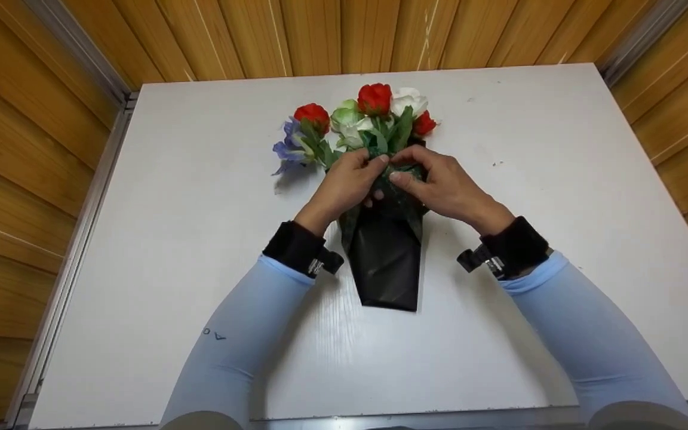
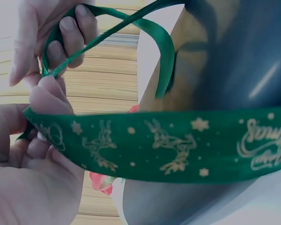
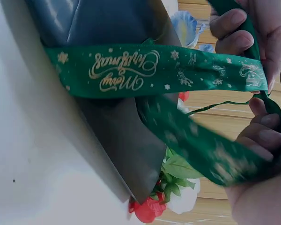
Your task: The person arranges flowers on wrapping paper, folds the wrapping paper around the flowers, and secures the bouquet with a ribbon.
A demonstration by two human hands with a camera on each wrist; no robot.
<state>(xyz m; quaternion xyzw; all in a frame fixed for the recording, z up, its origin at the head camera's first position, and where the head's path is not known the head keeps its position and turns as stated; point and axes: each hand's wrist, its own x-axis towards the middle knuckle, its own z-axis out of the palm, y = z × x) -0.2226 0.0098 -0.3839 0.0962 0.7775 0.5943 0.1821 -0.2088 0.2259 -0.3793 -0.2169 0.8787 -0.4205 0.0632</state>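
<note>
A bouquet of artificial flowers lies on the table in black wrapping paper (image 1: 384, 263), its blooms pointing away from me. My left hand (image 1: 347, 185) and my right hand (image 1: 451, 188) meet over the upper part of the wrap. Between them runs a green ribbon (image 2: 145, 146) with gold "Merry Christmas" print and reindeer. In the left wrist view, my left fingers (image 2: 37, 145) pinch it. Ribbon also loops round the right fingers (image 3: 267, 133), which grip it in the right wrist view. Whether the ribbon has a knot is hidden by the fingers.
Beyond the hands are red roses (image 1: 374, 99), a white bloom (image 1: 409, 101), a pale green bloom (image 1: 346, 114) and a purple-blue flower (image 1: 289, 146) at the left. The white table (image 1: 171, 239) is bordered by wood-patterned walls (image 1: 368, 36) at the back and sides.
</note>
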